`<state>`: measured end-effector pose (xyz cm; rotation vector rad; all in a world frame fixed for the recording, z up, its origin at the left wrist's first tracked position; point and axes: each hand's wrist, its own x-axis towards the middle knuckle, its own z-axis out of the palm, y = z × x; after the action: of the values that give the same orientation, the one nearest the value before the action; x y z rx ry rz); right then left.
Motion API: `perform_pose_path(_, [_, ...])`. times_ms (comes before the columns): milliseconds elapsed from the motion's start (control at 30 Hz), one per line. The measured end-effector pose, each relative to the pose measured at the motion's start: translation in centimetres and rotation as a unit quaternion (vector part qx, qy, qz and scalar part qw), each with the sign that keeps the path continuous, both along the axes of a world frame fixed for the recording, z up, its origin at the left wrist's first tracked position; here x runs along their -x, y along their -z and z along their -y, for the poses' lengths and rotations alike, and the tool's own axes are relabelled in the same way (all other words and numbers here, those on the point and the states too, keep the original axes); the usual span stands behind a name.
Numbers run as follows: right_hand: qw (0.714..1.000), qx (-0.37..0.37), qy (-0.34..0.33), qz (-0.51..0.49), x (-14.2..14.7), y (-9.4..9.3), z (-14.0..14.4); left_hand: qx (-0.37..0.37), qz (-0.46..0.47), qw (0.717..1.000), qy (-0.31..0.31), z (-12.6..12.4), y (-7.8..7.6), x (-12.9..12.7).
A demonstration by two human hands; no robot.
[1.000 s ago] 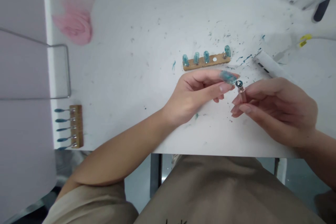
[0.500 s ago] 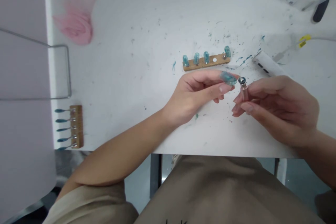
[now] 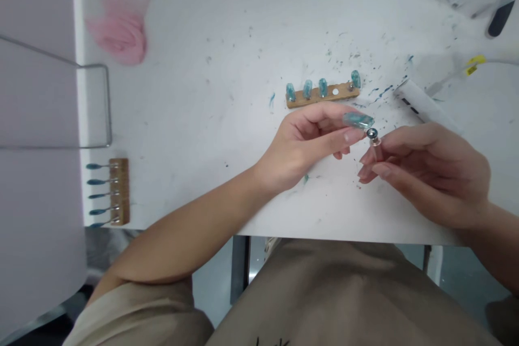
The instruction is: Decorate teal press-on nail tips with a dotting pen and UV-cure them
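White and blue-flecked, the table carries pink cloth by its left edge. Toward its near edge, the left hand pinches a blue-green nail tip beside the metal-topped stick that the right hand grips in curled fingers.

You have the nail at the thumb and forefinger tips of your left hand: long, glossy, teal marbled with paler patches. It lies roughly lengthwise across the gap, its far end toward your right hand. There you grip the tool, a pinkish, see-through stem with a round silver head, head uppermost and tilted slightly toward your left hand. Your fingers hide its lower part. That head sits just beside the nail's far end; contact is unclear.
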<state>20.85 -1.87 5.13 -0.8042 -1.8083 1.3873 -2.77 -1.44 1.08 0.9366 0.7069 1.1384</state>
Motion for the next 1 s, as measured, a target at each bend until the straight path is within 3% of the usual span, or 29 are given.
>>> perform_pose_path(733, [0.998,0.045,-0.017,-0.029,-0.06,-0.45,-0.59,0.035,0.051,0.998,0.010,0.08,-0.21,0.01])
perform_pose_path(1000, [0.996,0.026,0.083,-0.005,0.19,-0.45,-0.47,0.024,0.046,0.999,-0.008,0.14,0.28,0.09])
